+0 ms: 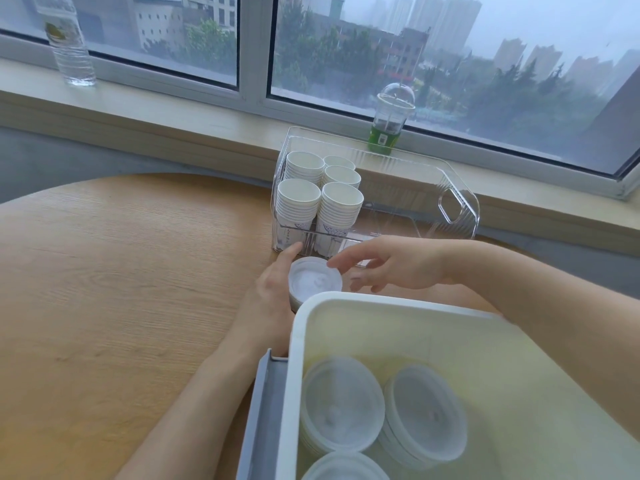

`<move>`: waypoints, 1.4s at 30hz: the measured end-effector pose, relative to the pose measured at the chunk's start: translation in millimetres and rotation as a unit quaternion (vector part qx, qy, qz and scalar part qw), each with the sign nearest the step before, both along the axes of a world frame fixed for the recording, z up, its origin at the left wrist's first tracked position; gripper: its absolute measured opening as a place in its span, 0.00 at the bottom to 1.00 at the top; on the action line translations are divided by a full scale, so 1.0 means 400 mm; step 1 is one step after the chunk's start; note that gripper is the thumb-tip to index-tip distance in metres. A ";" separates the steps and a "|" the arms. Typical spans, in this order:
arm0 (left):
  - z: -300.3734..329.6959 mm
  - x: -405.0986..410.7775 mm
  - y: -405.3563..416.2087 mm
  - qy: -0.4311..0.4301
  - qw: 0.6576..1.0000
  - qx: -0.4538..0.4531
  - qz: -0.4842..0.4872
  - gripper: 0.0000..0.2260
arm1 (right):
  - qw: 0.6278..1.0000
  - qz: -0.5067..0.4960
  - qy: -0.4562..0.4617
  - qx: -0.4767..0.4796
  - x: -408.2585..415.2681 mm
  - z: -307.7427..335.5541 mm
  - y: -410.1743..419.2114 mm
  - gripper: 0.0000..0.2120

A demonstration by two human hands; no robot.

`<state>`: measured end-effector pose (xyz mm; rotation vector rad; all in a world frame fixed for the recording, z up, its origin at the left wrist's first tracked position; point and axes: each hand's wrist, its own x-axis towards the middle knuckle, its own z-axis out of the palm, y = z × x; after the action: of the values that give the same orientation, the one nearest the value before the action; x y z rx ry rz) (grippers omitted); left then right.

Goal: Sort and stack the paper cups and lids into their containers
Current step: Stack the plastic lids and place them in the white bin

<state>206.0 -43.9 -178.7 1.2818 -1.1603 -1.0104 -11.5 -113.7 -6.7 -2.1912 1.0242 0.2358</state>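
cups [320, 197] sit stacked in the clear bin [460, 202], lids [341, 415] fill the white tub [298, 341], and we judge little remains: our left hand [268, 289] grips a last lid stack [313, 282], our right hand [384, 266] spread loosely over it.

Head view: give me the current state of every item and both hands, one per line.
Left hand: curled round the lid stack.
Lid stack: held upright beside the white bin.
Right hand: open, fingers over the stack.
Clear bin: holds five cup stacks on its left side.
Cup stacks: nested, upright.
White bin: open, three lid stacks inside.
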 end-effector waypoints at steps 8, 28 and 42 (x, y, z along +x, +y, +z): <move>0.207 0.002 0.137 -0.221 0.960 -0.071 0.156 0.43 | 0.982 -0.061 -0.152 -0.089 0.001 0.104 0.059 0.13; 0.537 -0.111 0.515 -0.252 0.934 -0.224 0.115 0.42 | 0.936 -0.013 -0.353 0.006 -0.138 0.275 0.475 0.27; 0.493 -0.319 0.646 -0.356 0.918 -0.174 0.026 0.40 | 0.951 -0.001 -0.310 0.014 -0.345 0.204 0.588 0.21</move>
<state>78.3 214.6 18.7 1.4126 -1.7492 -0.2485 -149.4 121.7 74.9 -2.0299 0.6553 -0.4193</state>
